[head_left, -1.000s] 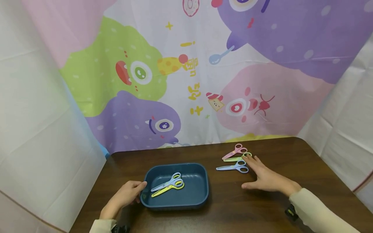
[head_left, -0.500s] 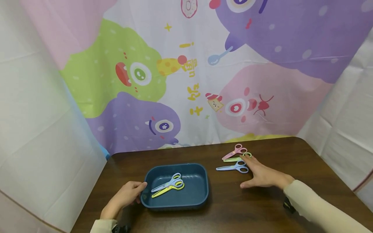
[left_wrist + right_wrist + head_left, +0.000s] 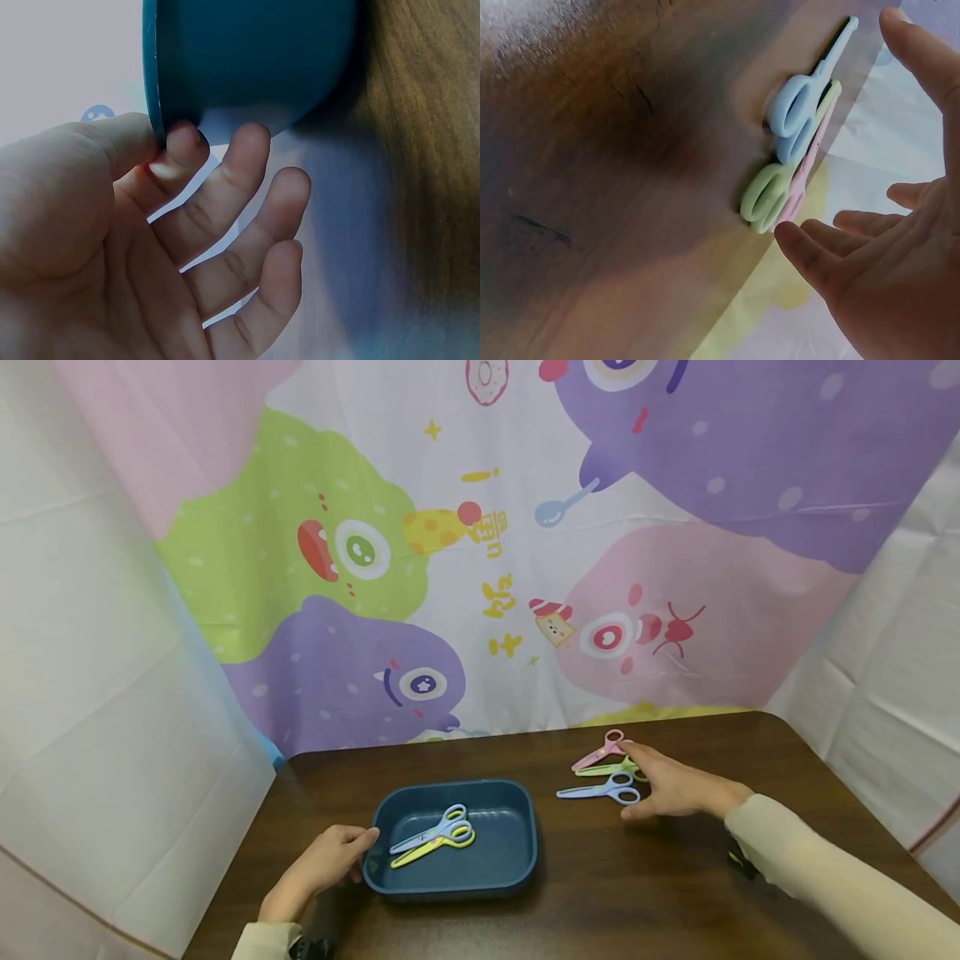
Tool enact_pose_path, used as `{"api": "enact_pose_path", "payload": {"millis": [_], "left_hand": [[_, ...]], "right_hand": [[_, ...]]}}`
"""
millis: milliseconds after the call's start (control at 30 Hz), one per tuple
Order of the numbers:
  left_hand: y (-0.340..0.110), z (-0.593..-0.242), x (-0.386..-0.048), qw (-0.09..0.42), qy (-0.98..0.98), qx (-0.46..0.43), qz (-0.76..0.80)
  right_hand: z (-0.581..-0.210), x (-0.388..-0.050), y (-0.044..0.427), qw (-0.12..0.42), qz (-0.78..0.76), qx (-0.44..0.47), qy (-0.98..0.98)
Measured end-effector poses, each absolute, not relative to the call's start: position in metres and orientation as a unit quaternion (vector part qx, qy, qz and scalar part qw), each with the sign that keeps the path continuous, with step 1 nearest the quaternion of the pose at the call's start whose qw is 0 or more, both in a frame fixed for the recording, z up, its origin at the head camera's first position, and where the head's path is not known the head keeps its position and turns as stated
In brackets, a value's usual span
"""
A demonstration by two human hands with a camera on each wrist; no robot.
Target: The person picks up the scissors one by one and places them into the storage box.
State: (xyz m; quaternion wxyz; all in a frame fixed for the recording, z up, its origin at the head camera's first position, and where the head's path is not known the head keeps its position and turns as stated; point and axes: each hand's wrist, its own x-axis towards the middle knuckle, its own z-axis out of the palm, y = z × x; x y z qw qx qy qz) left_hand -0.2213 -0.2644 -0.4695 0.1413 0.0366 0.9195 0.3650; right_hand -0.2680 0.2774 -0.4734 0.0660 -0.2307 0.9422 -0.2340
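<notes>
Left hand [image 3: 327, 860] pinches tray rim [image 3: 450, 891], lower left-centre of frame, presumably for steadying; right hand [image 3: 678, 786] spread by green scissors [image 3: 606, 769], lower right, contact unclear.

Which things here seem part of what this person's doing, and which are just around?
Seemingly part of it:
dark blue box, rim pinched by the left hand
blue scissors and yellow scissors inside
pink scissors, green scissors and another blue pair near the right hand

Just around:
table underneath
printed cloth behind
</notes>
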Motion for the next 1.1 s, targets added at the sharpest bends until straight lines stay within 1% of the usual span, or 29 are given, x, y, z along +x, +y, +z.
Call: {"api": "enact_pose_path", "payload": {"millis": [267,500,733,1100], "left_hand": [[-0.265,-0.469,-0.221,0.144,0.920,0.037,0.362],[-0.266,-0.470,-0.222,0.143,0.921,0.046,0.359],[-0.266,-0.470,-0.222,0.147,0.921,0.052,0.357],[-0.264,-0.468,-0.222,0.141,0.924,0.046,0.353]], "right_hand": [[-0.468,-0.275,0.276,0.055,-0.218,-0.233,0.946],[-0.471,-0.278,0.274,0.048,-0.212,-0.248,0.944],[-0.478,-0.281,0.274,0.063,-0.217,-0.242,0.944],[-0.487,-0.286,0.272,0.031,-0.199,-0.274,0.940]]}}
